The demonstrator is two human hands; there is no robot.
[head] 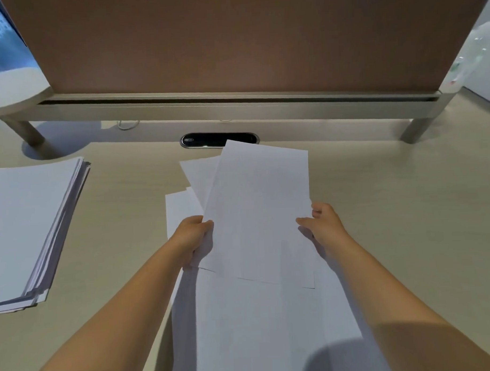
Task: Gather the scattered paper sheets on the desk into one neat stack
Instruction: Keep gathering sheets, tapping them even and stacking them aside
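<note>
Your left hand [194, 237] and right hand [321, 224] pinch fanned paper sheets [255, 207]; loosen either pinch and they slide toward 12 o'clock.

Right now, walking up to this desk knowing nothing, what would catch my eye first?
First, the fan of loose white sheets in the middle of the desk, held up by both hands: the left hand grips their left edge, the right hand their right. Next, the thick paper stack lying at the far left, and the brown partition panel behind.
</note>
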